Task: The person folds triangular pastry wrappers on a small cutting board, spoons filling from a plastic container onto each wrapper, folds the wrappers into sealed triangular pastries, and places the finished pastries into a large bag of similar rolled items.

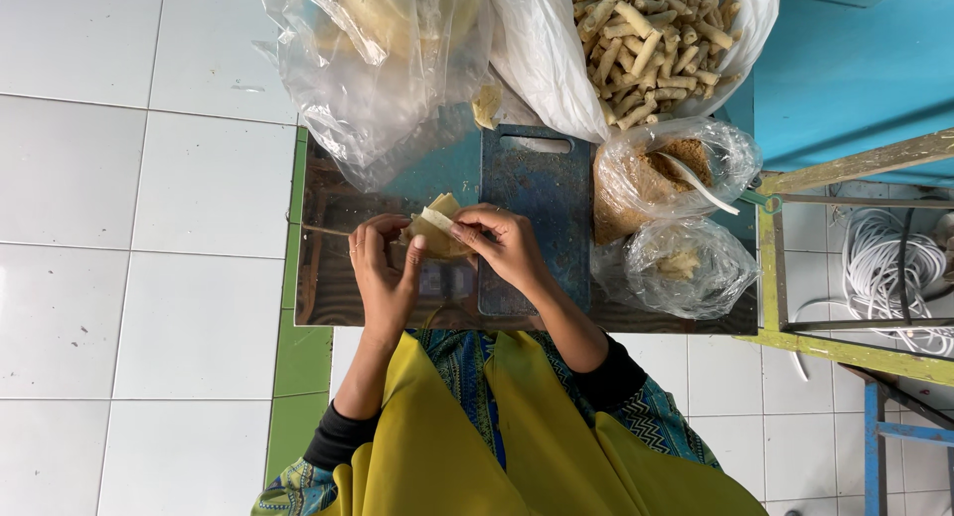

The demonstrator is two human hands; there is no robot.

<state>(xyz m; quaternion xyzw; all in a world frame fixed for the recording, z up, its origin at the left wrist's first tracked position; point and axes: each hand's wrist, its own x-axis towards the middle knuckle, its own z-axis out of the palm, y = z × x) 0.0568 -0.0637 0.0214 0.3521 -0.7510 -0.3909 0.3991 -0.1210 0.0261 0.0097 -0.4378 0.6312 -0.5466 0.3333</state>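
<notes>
On the left, one thin wooden stick (328, 230) lies across the steel tray (320, 302), its near end running under the left hand (383, 272). That hand is curled, thumb pressed against the lower left edge of one pale pastry wrapper (435, 230), the fingers bent behind it. The wrapper is folded into a rough triangle and sits between the two hands, just above the tray, with its upper corner sticking up past the fingertips. The right hand (507, 243) pinches the wrapper's right edge between thumb and forefinger, the other fingers tucked in close. So both hands are closed on the same single wrapper, one at each side, and it touches nothing else that can be seen.

Behind the hands lies one dark blue cutting board (542, 208) with a handle slot at its far end. Four plastic bags stand around it. Going left to right: one clear bag (373, 69) holding a stack of pale round sheets; one white bag (542, 54) full of rolled, fried sticks (651, 44), too many to count; one clear bag of brown filling (636, 183) with one white spoon (696, 178) resting in it; and below that, one clear bag (686, 267) with a small pale lump inside. At far right, one coil of white cord (899, 267) lies on the floor.
</notes>
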